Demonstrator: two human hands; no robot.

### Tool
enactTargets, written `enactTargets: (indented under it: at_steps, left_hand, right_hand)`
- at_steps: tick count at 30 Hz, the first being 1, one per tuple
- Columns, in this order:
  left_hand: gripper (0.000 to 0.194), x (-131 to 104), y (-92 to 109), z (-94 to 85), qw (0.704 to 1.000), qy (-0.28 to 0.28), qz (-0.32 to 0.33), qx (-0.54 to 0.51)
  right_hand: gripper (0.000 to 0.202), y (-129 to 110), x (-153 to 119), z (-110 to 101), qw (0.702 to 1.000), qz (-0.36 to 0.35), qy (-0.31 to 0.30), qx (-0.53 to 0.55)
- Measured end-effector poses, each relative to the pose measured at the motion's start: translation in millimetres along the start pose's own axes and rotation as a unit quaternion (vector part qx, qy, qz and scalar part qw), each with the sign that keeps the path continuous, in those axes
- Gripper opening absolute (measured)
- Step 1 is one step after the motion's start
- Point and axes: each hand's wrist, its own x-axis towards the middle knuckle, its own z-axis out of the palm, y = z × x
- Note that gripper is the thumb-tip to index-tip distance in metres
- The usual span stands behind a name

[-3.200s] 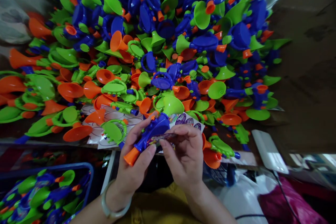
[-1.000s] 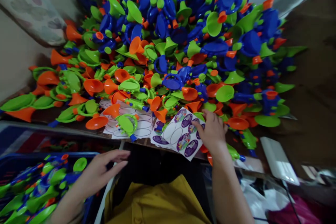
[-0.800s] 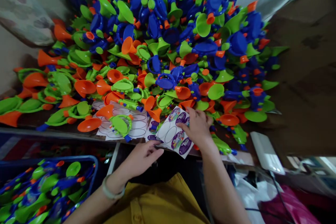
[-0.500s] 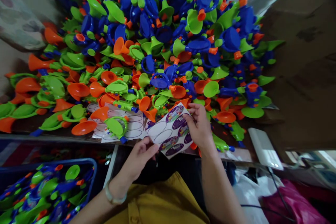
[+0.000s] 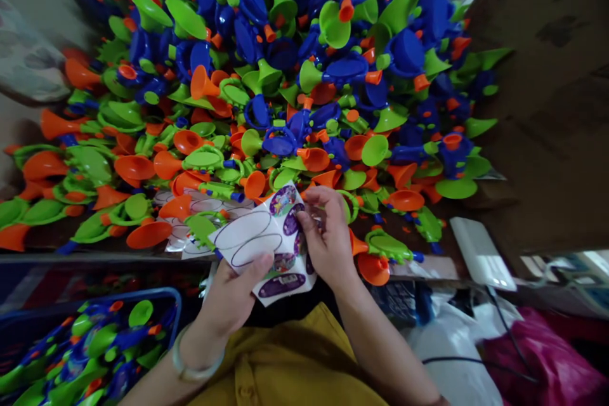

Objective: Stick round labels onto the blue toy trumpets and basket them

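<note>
A sheet of oval stickers (image 5: 257,235) is held up off the table's front edge between my two hands. Purple printed ovals fill its right and lower parts; two outlined ovals at the upper left are bare white. My left hand (image 5: 233,295) grips the lower left edge, thumb on top, fingers hidden beneath. At the right edge, my right hand (image 5: 328,235) pinches the sheet with thumb and fingers. Just behind lie backing sheets with oval outlines (image 5: 178,231), partly covered by a green and orange toy trumpet (image 5: 202,226).
A large heap of blue, green and orange toy trumpets (image 5: 285,76) covers the table. A blue basket (image 5: 176,311) of more trumpets stands lower left. A white box-shaped device with a cable (image 5: 480,254) lies at right, near a cardboard wall (image 5: 547,139) and plastic bags (image 5: 447,342).
Both hands have shifted left and closer to me with the sticker sheet, which now tilts and bends more. My left hand grips further over its edge. The view has moved slightly.
</note>
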Motion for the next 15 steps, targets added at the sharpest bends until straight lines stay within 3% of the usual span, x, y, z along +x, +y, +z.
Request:
enactTargets:
  at_steps: [3, 8, 12, 15]
  left_hand:
    - [0.049, 2.0, 1.2, 9.0, 0.997, 0.045, 0.064, -0.011]
    - [0.054, 3.6, -1.1, 13.9, 0.992, 0.066, 0.106, -0.017]
    - [0.044, -0.5, -2.7, 17.4, 0.992, 0.056, 0.11, -0.009]
    - [0.042, -3.4, -3.9, 23.8, 0.99, 0.084, 0.112, -0.009]
  right_hand:
    - [0.01, -12.2, -7.7, -10.6, 0.992, -0.089, 0.0, -0.092]
    - [0.01, -20.8, -21.4, -13.7, 0.988, -0.105, -0.065, -0.089]
    - [0.006, -19.3, -29.4, -4.5, 0.984, -0.13, 0.003, -0.119]
    - [0.013, -18.8, -31.1, 1.9, 0.972, -0.166, 0.057, -0.158]
